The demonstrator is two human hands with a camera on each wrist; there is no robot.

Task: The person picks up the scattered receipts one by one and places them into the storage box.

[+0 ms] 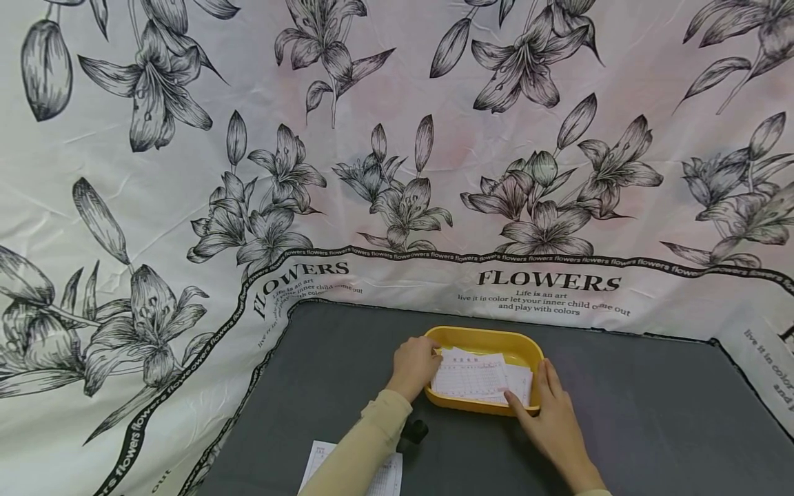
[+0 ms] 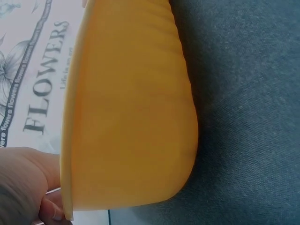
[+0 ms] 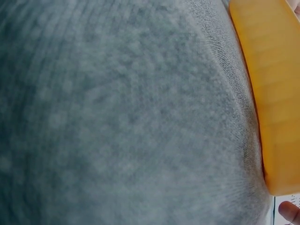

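Observation:
A shallow yellow plastic basket (image 1: 484,335) sits on the dark grey tabletop, with several printed paper slips (image 1: 471,375) lying inside. My left hand (image 1: 414,366) grips its left end, fingers bent over the rim. In the left wrist view the left hand (image 2: 26,183) shows beside the basket's rim (image 2: 68,140). At the front right corner, my right hand (image 1: 555,420) holds the basket between the thumb at the front and the fingers along the right end. The right wrist view catches only a fingertip (image 3: 289,212) near the basket's wall (image 3: 276,103).
Another printed sheet (image 1: 387,475) lies near the front edge, partly under the left forearm. A small black object (image 1: 415,431) is beside the left sleeve; its kind is unclear. Behind the grey tabletop (image 1: 651,406) hangs a white cloth (image 1: 409,275) printed with flowers.

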